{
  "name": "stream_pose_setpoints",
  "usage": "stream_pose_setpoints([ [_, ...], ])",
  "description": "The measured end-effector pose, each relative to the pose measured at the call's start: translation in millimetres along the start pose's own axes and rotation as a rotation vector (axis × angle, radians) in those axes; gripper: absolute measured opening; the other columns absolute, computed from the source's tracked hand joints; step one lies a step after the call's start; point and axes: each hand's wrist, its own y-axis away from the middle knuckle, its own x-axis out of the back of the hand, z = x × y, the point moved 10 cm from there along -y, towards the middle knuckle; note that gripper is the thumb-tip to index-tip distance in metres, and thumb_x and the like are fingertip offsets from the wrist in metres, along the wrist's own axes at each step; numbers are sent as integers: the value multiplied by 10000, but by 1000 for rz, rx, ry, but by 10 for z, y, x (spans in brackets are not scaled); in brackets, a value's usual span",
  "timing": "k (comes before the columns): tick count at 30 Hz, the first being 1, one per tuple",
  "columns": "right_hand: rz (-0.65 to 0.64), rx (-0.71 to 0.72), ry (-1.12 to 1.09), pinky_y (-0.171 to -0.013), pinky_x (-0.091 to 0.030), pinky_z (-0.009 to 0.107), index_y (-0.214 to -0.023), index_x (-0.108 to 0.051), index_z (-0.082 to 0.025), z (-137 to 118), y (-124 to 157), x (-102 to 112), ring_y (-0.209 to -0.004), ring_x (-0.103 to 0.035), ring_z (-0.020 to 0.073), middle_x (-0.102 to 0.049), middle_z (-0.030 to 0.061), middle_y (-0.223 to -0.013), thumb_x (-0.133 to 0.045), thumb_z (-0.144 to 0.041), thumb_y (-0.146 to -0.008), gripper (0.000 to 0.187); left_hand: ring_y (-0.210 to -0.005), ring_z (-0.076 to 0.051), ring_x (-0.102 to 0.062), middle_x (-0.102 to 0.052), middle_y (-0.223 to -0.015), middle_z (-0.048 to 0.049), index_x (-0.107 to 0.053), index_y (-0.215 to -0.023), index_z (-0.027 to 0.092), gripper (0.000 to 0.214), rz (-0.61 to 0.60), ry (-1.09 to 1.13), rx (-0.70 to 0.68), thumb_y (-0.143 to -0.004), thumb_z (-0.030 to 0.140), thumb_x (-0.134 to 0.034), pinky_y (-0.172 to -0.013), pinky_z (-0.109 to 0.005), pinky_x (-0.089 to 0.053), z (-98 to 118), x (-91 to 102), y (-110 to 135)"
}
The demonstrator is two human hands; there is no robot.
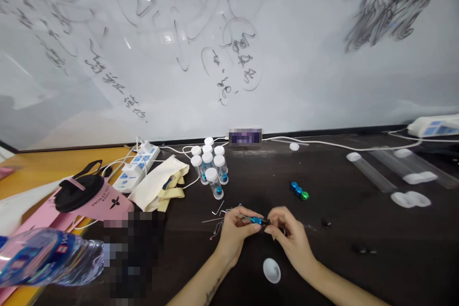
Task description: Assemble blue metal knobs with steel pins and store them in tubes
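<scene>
My left hand (234,232) pinches a small blue metal part (256,220) just above the dark table (358,220). At the part's right end my right hand (287,234) is closed in a pinch on a tiny dark piece I cannot make out. Several thin metal pins (218,215) lie just left of my left hand. A white cap (271,270) rests on the table between my forearms. Three small blue and green parts (299,191) sit behind my right hand.
Several clear vials with white caps (211,167) stand at the back, beside a cream cloth bag (161,184) and a power strip (138,167). A pink bag (89,201) and a water bottle (46,256) lie left. Clear tubes (373,172) and white lids (410,199) lie right.
</scene>
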Motion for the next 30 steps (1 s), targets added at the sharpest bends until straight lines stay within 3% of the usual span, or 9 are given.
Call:
stream_pose_setpoints([
  [4,-44,23,-17,-490,-471,236,-844,-583,-210,-22,15,-42,-508,-555,130,-569,-19,-644,-557,-344,-919,156,-771,-154,-681,-756,-832,-55,-716,-791,145,217,8,11,-3,-615,95,-831,-767,-259,-507,-19,16,3],
  [8,-51,44,16,-585,-491,252,-940,-611,-217,-56,25,-55,-608,-589,147,-582,-11,-696,-576,-281,-913,78,-761,-154,-681,-752,-825,-53,-708,-801,145,223,38,23,-21,-620,106,-832,-770,-268,-509,-4,66,-8],
  [13,-54,96,67,-666,-501,263,-1092,-585,-225,-86,37,-76,-678,-619,154,-609,-3,-761,-566,-225,-917,176,-762,-144,-680,-752,-820,-49,-705,-807,146,213,66,39,-14,-636,102,-823,-768,-255,-508,7,106,-13],
  [18,-111,40,62,-542,-478,222,-905,-590,-211,-75,19,-102,-538,-599,128,-601,-31,-636,-553,-241,-929,54,-780,-159,-693,-760,-842,-55,-704,-804,146,222,57,6,-2,-627,103,-830,-776,-272,-518,-3,102,2],
  [30,-166,-63,38,-528,-401,232,-657,-554,-197,-38,-34,-127,-483,-529,114,-548,-26,-550,-493,-392,-954,360,-800,-133,-694,-764,-858,-29,-725,-801,169,196,-14,-62,-22,-644,97,-818,-787,-243,-524,35,68,-19],
])
